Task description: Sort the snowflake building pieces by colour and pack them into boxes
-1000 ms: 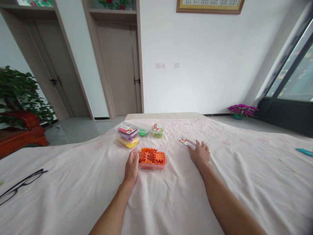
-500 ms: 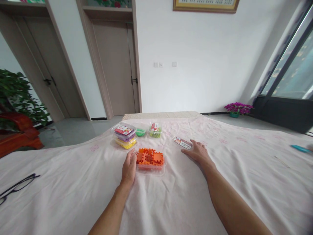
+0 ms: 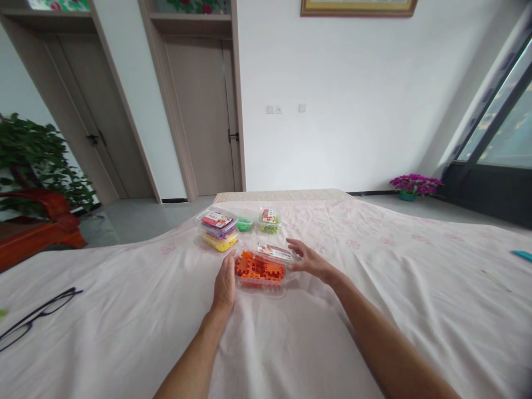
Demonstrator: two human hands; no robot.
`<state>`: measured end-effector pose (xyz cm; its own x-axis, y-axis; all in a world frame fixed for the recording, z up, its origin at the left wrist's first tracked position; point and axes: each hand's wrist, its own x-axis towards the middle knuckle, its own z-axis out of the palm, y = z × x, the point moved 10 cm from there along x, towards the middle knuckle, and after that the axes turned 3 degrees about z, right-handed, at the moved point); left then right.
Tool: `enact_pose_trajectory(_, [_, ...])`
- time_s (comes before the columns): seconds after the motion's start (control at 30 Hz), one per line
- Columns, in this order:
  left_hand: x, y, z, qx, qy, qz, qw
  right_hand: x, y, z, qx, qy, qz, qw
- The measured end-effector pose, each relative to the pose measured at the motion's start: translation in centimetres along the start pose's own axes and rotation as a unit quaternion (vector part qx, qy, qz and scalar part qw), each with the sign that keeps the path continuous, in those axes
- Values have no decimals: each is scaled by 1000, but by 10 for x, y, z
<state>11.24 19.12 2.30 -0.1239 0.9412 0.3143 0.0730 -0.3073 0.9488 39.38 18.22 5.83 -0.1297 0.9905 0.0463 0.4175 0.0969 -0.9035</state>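
Note:
A clear plastic box stands on the cloth, filled with orange interlocking building pieces. My left hand is closed on the box's left side, its fingertips partly hidden there. Between thumb and fingers of my right hand is a clear plastic lid with a printed label, tilted over the back right of the orange pieces. Behind, on the left, a lidded box of purple pieces is stacked on a box of yellow pieces.
Farther back are a box of green pieces and a lidded box of light green pieces. Black-framed glasses lie at left on the pale floral cloth. A blue object lies at the far right.
My right hand has brought the lid from the cloth on the right leftward, over the box of orange pieces. My left hand stays at the box's left side. The view has shifted slightly.

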Motion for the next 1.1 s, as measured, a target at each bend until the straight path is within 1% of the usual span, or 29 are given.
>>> enact_pose_trajectory(0.07, [0, 0, 2, -19, -9, -11, 1000, -2, -20, 12, -50, -6, -47, 998])
enact_pose_trajectory(0.13, [1, 1, 4, -20, -17, -16, 1000, -4, -33, 16, -122, 11, -78, 989])
enact_pose_trajectory(0.2, [1, 1, 5, -12, -25, -18, 999, -6, -41, 18, -182, 31, -93, 978])
enact_pose_trajectory(0.27, [1, 0, 5, 2, -27, -24, 999, -7, -45, 19, -201, 39, -101, 974])
enact_pose_trajectory(0.33, [1, -2, 5, 13, -28, -32, 999, -6, -46, 22, -176, 30, -100, 979])
enact_pose_trajectory(0.4, [0, -2, 4, 15, -26, -35, 999, -3, -41, 21, -113, 26, -72, 991])
enact_pose_trajectory(0.47, [0, -1, 4, 8, -23, -31, 999, -1, -29, 14, -40, 44, -17, 998])
enact_pose_trajectory(0.53, [0, -2, 3, 5, -19, -29, 999, -3, -16, 9, 17, 51, 46, 997])
enact_pose_trajectory(0.57, [0, -3, 3, 6, -17, -28, 999, -4, -10, 11, 42, 34, 73, 996])
enact_pose_trajectory(0.63, [1, -7, 2, 13, -11, -21, 1000, -10, -2, 24, 90, -37, 117, 988])
enact_pose_trajectory(0.7, [2, -9, -2, 34, 3, -8, 999, -17, 0, 38, 130, -105, 143, 976])
enact_pose_trajectory(0.73, [3, -10, -5, 48, 13, 0, 999, -19, 0, 43, 143, -122, 146, 971])
enact_pose_trajectory(0.77, [4, -10, -8, 62, 21, 5, 998, -19, -1, 45, 151, -125, 145, 970])
enact_pose_trajectory(0.87, [5, -12, -14, 69, 35, -3, 997, -15, -1, 47, 168, -94, 132, 972])
enact_pose_trajectory(1.0, [5, -16, -18, 8, 38, -47, 998, -7, 7, 50, 211, -59, 122, 968])
enact_pose_trajectory(1.1, [3, -15, -18, -11, 34, -65, 997, -4, 14, 48, 217, -35, 133, 966])
